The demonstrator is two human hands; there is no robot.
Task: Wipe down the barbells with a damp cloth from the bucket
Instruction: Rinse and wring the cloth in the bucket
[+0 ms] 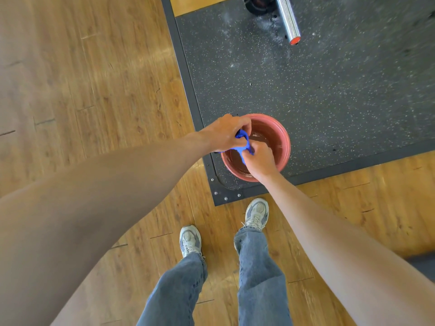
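Both hands work over the round terracotta-coloured plastic bucket (283, 147) at the near corner of the speckled black rubber mat (329, 95): the left hand (226, 135) and right hand (260, 158) each clench 1 end of the bright blue cloth (242, 149), apparently wringing it. Twisting in opposite directions, low over the bucket, should leave it damp rather than dripping. Farther up the mat, the chrome barbell sleeve (287, 18) runs away from the person, its red-capped end pointing back towards the bucket.

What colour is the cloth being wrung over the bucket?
Bright blue cloth, seen in the head view.
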